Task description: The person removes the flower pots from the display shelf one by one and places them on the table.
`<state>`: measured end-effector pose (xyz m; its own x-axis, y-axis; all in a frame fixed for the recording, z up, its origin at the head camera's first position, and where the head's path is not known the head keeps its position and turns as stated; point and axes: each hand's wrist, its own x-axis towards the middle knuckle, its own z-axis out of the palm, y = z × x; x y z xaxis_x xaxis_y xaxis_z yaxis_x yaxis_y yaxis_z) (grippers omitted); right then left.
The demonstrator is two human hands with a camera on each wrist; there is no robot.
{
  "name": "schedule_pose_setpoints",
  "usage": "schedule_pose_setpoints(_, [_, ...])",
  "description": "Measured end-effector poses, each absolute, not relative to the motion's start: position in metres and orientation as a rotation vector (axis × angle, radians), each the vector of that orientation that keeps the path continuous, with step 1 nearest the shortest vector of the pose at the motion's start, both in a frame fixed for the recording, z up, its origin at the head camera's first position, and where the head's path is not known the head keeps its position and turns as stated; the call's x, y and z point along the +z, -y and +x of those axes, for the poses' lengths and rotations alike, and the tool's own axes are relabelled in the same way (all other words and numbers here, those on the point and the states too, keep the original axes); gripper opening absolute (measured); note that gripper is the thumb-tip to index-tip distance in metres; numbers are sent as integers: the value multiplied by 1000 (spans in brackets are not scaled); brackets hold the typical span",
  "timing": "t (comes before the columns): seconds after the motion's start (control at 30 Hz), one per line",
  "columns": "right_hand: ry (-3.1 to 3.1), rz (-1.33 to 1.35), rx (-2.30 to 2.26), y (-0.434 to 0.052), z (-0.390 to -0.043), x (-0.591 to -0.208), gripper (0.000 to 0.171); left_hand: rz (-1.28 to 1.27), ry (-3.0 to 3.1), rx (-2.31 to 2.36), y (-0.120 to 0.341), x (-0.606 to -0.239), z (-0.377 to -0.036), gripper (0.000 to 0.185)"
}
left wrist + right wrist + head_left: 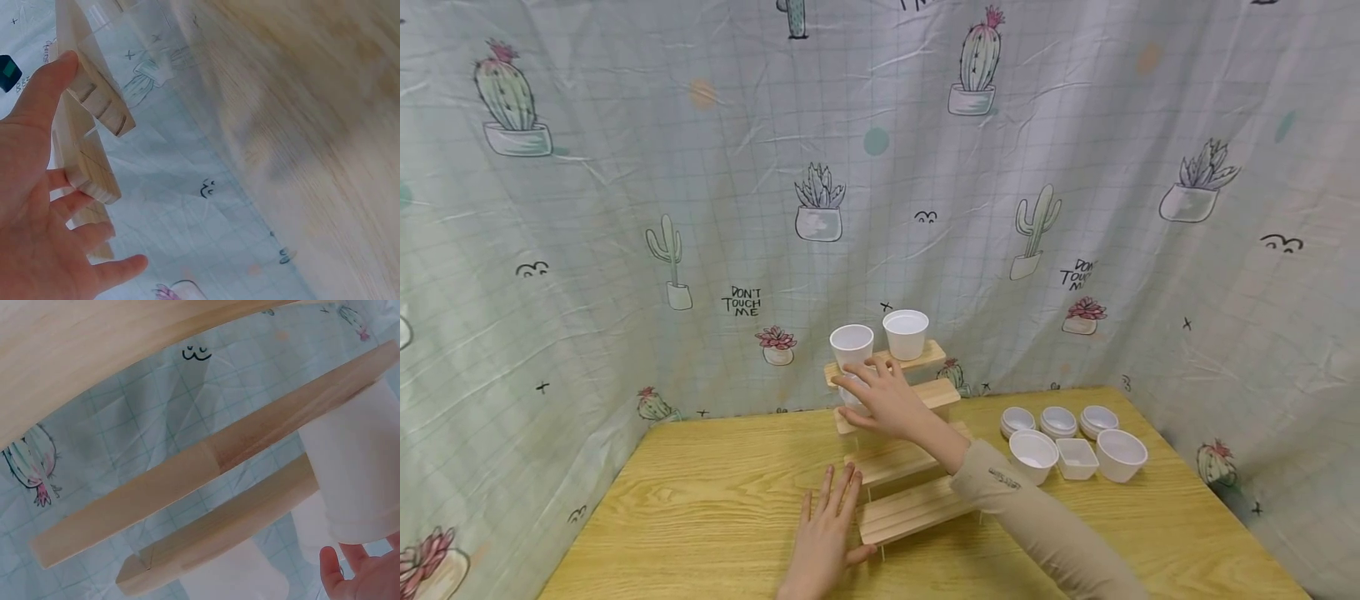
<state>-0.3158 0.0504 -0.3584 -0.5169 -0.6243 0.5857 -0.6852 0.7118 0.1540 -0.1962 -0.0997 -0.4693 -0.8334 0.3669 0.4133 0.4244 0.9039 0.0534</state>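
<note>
A tiered stand with pale wooden planks (pixel 910 510) and clear side supports stands mid-table. My right hand (pixel 887 400) reaches over its second plank from the top and grips a white plastic cup (pixel 356 469) by the rim, at the plank's left end. In the head view the hand hides much of that cup. Two more white cups (pixel 852 343) stand upright on the top plank. At the lower left of the stand is my left hand (pixel 822 533), fingers extended, its thumb (pixel 59 69) touching the end of the lowest plank.
Right of the stand, several white containers stand on the wooden table (pixel 715 500): round cups (pixel 1122 457), low round tubs (pixel 1058 422) and a square tub (pixel 1077 459). A cactus-print curtain (pixel 730 208) hangs behind and along both sides.
</note>
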Motion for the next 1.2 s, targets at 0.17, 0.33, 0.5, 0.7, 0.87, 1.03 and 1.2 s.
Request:
schedule_pose_setpoints(0.17, [2313, 977, 109, -49, -319, -359, 43, -581, 2670, -199, 99, -469, -196, 97])
schedule_pose_setpoints(0.33, [2319, 981, 99, -46, -321, -359, 42, -567, 2700, -221, 99, -468, -195, 97])
schedule_pose_setpoints(0.5, [2314, 962, 65, -43, -323, -360, 41, -570, 2685, -210, 99, -467, -196, 96])
schedule_pose_setpoints(0.7, [2302, 954, 38, -42, -323, -362, 37, -578, 2669, -191, 100, -468, -195, 97])
schedule_pose_setpoints(0.87, [2273, 953, 41, -42, -323, -363, 36, -583, 2668, -188, 100, -468, -195, 97])
schedule_pose_setpoints(1.03, [2286, 942, 12, -42, -323, -364, 37, -587, 2674, -206, 100, -468, -195, 96])
schedule_pose_setpoints(1.2, [2300, 934, 6, -42, -322, -364, 36, -589, 2670, -207, 101, -468, -196, 96])
